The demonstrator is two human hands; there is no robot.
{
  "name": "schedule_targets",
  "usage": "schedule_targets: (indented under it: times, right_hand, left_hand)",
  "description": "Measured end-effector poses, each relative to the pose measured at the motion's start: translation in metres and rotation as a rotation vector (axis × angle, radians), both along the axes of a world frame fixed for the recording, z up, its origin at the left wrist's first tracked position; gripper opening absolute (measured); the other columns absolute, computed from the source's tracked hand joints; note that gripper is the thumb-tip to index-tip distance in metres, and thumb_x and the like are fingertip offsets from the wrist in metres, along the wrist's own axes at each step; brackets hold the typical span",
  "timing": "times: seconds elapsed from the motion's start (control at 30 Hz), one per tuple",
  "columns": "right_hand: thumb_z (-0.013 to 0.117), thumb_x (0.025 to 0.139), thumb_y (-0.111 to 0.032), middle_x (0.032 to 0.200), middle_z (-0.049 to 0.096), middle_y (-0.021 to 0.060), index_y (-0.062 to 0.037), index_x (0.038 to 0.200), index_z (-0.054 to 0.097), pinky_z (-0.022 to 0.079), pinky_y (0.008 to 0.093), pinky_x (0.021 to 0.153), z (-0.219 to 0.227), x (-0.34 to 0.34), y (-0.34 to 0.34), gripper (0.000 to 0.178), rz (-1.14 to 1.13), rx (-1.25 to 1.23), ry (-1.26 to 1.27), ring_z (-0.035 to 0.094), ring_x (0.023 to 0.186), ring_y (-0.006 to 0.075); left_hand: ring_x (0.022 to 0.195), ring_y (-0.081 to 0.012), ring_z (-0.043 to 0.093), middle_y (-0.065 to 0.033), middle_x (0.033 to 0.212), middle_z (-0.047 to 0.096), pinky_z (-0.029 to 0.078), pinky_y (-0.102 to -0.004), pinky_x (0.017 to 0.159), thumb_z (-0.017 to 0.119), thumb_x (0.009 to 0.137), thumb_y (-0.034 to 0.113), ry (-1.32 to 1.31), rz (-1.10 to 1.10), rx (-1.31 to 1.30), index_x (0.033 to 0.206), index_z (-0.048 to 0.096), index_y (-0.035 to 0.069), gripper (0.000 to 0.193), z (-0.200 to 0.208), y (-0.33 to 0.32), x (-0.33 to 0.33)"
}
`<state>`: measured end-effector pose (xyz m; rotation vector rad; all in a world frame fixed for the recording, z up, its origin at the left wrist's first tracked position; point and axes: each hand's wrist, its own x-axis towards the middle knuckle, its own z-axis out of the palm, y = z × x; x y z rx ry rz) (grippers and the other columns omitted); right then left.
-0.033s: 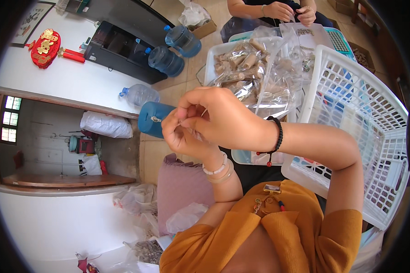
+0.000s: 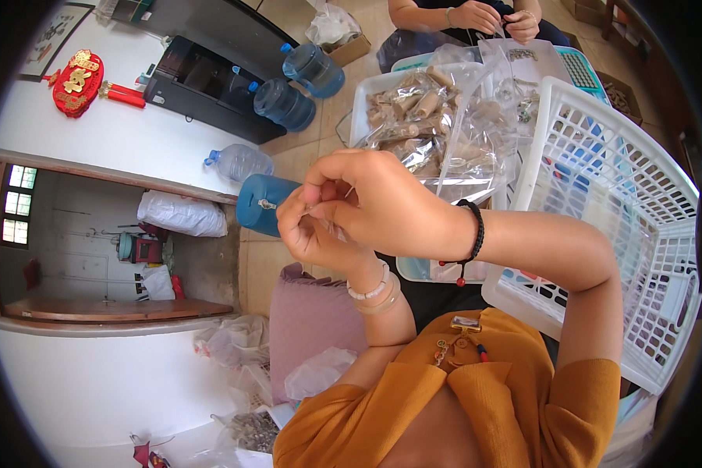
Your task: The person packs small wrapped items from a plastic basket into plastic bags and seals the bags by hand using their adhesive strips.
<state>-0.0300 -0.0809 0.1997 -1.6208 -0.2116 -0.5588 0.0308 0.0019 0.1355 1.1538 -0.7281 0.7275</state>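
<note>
My two hands meet in front of me, fingertips together. My right hand (image 2: pixel 390 199), with a black braided bracelet at its wrist, is closed in a pinch and partly covers my left hand (image 2: pixel 312 238). Pale bangles circle my left wrist, and its fingers are curled closed too. A small silvery beaded piece (image 2: pixel 267 204) shows just beyond my left fingertips, in front of a blue bin. Something thin and clear (image 2: pixel 334 228) shows between the hands, too small to name. What exactly each pinch holds is hidden by the fingers.
A white tray (image 2: pixel 360 105) holds brown rolls in clear bags. At right leans a white plastic basket (image 2: pixel 534 175). Water jugs (image 2: pixel 285 105) and a blue bin (image 2: pixel 253 210) stand on the floor. Across the table, another person's hands (image 2: pixel 499 22) work. A mauve cushion (image 2: pixel 308 335) lies nearby.
</note>
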Motion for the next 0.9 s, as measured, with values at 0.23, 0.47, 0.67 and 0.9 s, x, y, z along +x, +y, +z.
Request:
schedule_targets:
  times: [0.23,0.47,0.67,0.9]
  right_hand:
    - [0.057,0.072,0.002,0.075,0.055,0.012,0.0011,0.083,0.056,0.046,0.0284,0.06,-0.009,-0.002,0.01,0.011,-0.204,-0.054,-0.228,0.057,0.066,0.021]
    - [0.058,0.074,-0.006,0.071,0.057,0.0121,0.0021,0.081,0.055,0.045,0.0282,0.059,0.017,-0.011,-0.007,0.011,0.041,-0.054,0.133,0.056,0.064,0.0196]
    - [0.062,0.073,-0.01,0.068,0.057,0.0103,0.0027,0.079,0.054,0.045,0.028,0.058,0.017,-0.016,-0.018,0.016,0.145,-0.114,0.095,0.056,0.062,0.0162]
    - [0.066,0.071,-0.011,0.077,0.057,0.0081,0.0013,0.086,0.055,0.047,0.0257,0.058,0.007,-0.015,-0.003,0.022,-0.102,0.023,0.057,0.057,0.065,0.0134]
  left_hand:
    - [0.073,-0.0138,0.054,-0.006,0.086,0.052,0.049,-0.0253,0.061,0.062,0.077,0.004,0.076,0.13,0.086,0.09,0.049,0.002,0.019,0.005,-0.002,-0.011]
    - [0.073,-0.0151,0.054,-0.0076,0.085,0.053,0.048,-0.0251,0.061,0.06,0.079,0.007,0.194,-0.012,-0.082,0.092,0.049,0.003,0.018,0.003,0.001,-0.009]
    - [0.072,-0.015,0.053,-0.008,0.085,0.052,0.047,-0.0261,0.062,0.058,0.081,0.012,0.378,-0.084,-0.254,0.092,0.049,0.003,0.016,0.009,0.002,-0.007]
    - [0.077,-0.0139,0.051,-0.0062,0.088,0.05,0.045,-0.0267,0.066,0.057,0.082,0.013,0.122,0.196,-0.054,0.09,0.049,0.004,0.015,0.002,-0.009,-0.011]
